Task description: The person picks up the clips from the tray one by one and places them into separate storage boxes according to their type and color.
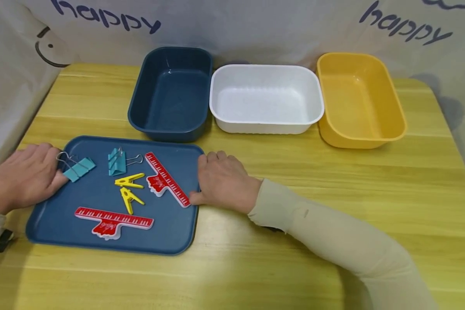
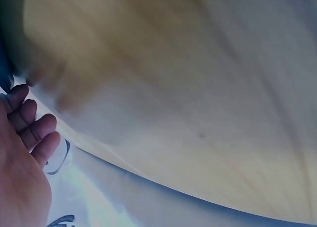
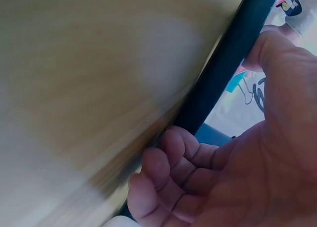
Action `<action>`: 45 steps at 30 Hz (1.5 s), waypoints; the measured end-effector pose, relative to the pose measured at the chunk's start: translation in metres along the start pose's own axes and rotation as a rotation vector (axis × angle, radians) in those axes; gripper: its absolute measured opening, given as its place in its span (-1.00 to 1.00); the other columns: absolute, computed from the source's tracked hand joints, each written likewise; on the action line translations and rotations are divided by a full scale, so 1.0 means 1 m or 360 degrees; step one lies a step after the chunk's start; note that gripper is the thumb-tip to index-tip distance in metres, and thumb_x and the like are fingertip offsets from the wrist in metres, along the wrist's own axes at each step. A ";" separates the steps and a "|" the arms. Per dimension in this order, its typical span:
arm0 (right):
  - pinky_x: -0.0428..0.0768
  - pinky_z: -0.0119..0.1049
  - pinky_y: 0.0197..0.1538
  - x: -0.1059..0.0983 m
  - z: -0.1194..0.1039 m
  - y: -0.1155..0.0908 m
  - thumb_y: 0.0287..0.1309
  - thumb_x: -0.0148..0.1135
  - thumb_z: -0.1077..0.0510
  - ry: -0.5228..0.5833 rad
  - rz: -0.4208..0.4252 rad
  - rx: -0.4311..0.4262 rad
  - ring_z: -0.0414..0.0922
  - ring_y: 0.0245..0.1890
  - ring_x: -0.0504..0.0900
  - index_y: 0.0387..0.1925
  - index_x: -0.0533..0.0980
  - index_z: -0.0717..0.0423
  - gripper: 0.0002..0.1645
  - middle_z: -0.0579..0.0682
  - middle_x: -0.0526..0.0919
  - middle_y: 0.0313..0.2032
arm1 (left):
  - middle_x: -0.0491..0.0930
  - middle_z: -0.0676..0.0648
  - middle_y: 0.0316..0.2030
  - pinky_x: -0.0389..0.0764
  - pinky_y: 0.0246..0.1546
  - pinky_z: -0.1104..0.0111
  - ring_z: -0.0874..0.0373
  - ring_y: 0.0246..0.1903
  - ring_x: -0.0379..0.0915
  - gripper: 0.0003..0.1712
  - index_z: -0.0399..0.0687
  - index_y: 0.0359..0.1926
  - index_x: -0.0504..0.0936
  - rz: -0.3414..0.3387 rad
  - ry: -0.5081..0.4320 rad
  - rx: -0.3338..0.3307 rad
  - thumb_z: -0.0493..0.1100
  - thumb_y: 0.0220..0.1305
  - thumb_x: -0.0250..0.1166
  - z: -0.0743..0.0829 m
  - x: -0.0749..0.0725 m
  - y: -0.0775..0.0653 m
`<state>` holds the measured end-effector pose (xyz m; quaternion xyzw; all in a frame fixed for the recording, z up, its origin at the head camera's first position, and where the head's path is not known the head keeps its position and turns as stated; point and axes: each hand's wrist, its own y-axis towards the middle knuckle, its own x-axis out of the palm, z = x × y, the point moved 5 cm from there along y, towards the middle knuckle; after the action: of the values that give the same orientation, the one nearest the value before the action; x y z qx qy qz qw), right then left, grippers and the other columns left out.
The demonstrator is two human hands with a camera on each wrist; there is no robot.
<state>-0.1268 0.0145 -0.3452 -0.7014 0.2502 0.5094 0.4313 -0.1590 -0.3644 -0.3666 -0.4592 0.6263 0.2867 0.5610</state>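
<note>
Tray (image 1: 166,237) on table (image 1: 255,267), left side. Behind, in a row: left bin (image 1: 170,103), middle bin (image 1: 265,103), right bin (image 1: 358,107). On tray: binder clip (image 1: 79,169) back left, second binder clip (image 1: 117,163) to its right, two pegs (image 1: 122,181) before that, ruler clip (image 1: 168,178) right of pegs, second ruler clip (image 1: 114,218) in front. Left hand (image 1: 27,176) at tray's left edge; right hand (image 1: 224,181) at right edge.

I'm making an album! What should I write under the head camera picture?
Left hand and right hand grip a blue tray of clips, with three tubs farther back.
</note>
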 end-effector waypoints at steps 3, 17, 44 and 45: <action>0.55 -0.25 -0.24 0.001 0.003 -0.001 0.26 0.18 -0.43 0.0020 -0.0016 0.0006 -0.04 -0.24 0.47 -0.04 0.43 0.20 -0.25 0.02 0.51 -0.26 | 0.28 -0.22 -0.44 0.32 -0.32 0.11 -0.09 -0.38 0.24 -0.68 -0.41 -0.29 0.33 -0.0020 -0.0003 0.0018 -0.15 0.34 0.12 0.004 -0.002 0.002; 0.56 -0.22 -0.17 0.003 0.019 -0.005 0.25 0.24 -0.37 0.0152 -0.0050 0.0049 -0.02 -0.15 0.45 0.00 0.40 0.21 -0.26 0.03 0.48 -0.22 | 0.33 -0.27 -0.37 0.44 -0.22 0.00 -0.19 -0.29 0.32 -0.66 -0.40 -0.26 0.32 -0.0078 -0.0032 0.0036 -0.12 0.40 0.07 0.016 -0.006 0.014; 0.53 -0.20 -0.05 0.006 0.045 -0.019 0.26 0.21 -0.31 0.0168 -0.0038 0.0016 0.01 -0.14 0.45 0.06 0.39 0.29 -0.25 0.07 0.48 -0.21 | 0.35 -0.24 -0.34 0.40 -0.22 0.04 -0.18 -0.24 0.32 -0.68 -0.35 -0.22 0.33 -0.0224 -0.0128 0.0013 -0.09 0.43 0.04 0.041 -0.020 0.025; 0.53 -0.21 -0.06 0.006 0.047 -0.020 0.26 0.22 -0.30 0.0175 -0.0039 0.0021 0.01 -0.14 0.45 0.06 0.39 0.28 -0.26 0.06 0.48 -0.21 | 0.34 -0.23 -0.35 0.38 -0.23 0.06 -0.17 -0.25 0.31 -0.68 -0.35 -0.22 0.33 -0.0223 -0.0129 0.0020 -0.09 0.43 0.05 0.042 -0.021 0.025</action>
<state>-0.1321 0.0652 -0.3487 -0.7285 0.2682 0.4630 0.4279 -0.1642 -0.3120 -0.3591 -0.4864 0.5710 0.2612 0.6075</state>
